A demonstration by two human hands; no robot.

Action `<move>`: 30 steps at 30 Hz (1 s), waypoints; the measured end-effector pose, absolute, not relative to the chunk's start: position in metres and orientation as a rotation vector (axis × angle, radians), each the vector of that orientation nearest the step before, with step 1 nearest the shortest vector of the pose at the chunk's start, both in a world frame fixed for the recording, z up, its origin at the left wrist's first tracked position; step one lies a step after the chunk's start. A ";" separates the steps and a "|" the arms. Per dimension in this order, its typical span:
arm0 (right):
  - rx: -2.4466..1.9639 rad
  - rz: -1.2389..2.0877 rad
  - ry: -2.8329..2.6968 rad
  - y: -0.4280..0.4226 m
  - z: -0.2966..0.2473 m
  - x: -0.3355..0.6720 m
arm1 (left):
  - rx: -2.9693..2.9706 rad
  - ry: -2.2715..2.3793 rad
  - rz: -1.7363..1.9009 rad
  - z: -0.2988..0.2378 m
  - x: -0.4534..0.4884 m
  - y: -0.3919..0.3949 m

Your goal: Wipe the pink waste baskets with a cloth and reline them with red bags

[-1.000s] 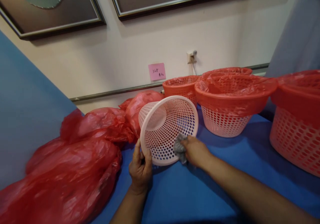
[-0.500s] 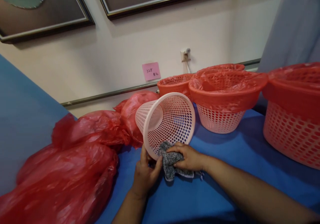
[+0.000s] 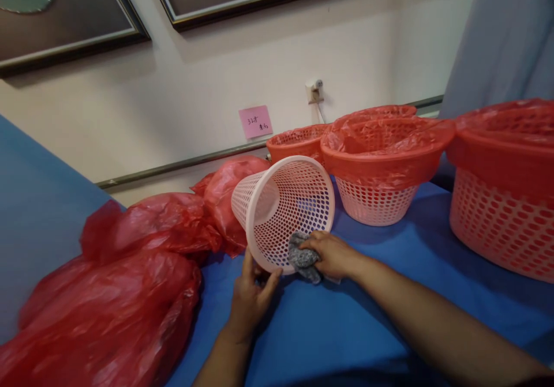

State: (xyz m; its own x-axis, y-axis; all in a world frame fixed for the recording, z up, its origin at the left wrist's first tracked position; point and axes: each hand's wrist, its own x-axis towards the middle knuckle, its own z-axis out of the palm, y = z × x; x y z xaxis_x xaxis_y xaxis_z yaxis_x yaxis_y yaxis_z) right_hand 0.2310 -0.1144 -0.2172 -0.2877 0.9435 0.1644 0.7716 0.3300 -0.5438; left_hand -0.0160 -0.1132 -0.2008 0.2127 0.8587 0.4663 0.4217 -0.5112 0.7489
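A pale pink perforated wastebasket point(image 3: 255, 202) lies tilted on its side, its round mouth turned toward me. My left hand point(image 3: 253, 292) grips the lower left of its rim, thumb on the near side and fingers behind. In my right hand point(image 3: 333, 254) is a bunched grey speckled cloth point(image 3: 304, 256), pressed over the lower right part of the rim. The right hand's fingers are closed on the cloth. Part of the cloth hangs below the rim.
Red plastic bags point(image 3: 116, 312) are heaped on the left of the blue table cover point(image 3: 303, 341). Several baskets lined with red bags, including a near one point(image 3: 376, 196) and a large one point(image 3: 502, 220), stand at the right. A pink note point(image 3: 255, 123) and a socket point(image 3: 314, 91) are on the wall.
My right hand and the cloth have moved right and slightly up along the basket's rim. My left hand keeps its hold. The view has shifted slightly.
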 end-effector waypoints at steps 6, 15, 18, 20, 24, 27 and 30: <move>-1.273 0.579 -2.179 -0.122 -0.221 0.214 | 1.981 1.130 1.217 -0.203 -0.014 -0.111; -1.708 0.357 -1.995 -0.110 -0.222 0.239 | 1.778 1.178 1.485 -0.199 -0.017 -0.105; -1.527 0.462 -2.075 -0.113 -0.225 0.228 | 1.934 1.166 1.062 -0.203 -0.014 -0.106; -1.388 0.538 -2.112 -0.116 -0.226 0.219 | 1.981 1.160 0.974 -0.206 -0.013 -0.106; -1.275 0.560 -2.135 -0.119 -0.224 0.214 | 1.950 1.142 1.138 -0.207 -0.012 -0.108; -1.506 0.438 -2.134 -0.117 -0.222 0.222 | 1.767 1.194 1.518 -0.201 -0.012 -0.108; -1.705 0.357 -2.057 -0.114 -0.222 0.231 | 1.577 1.224 1.781 -0.195 -0.013 -0.107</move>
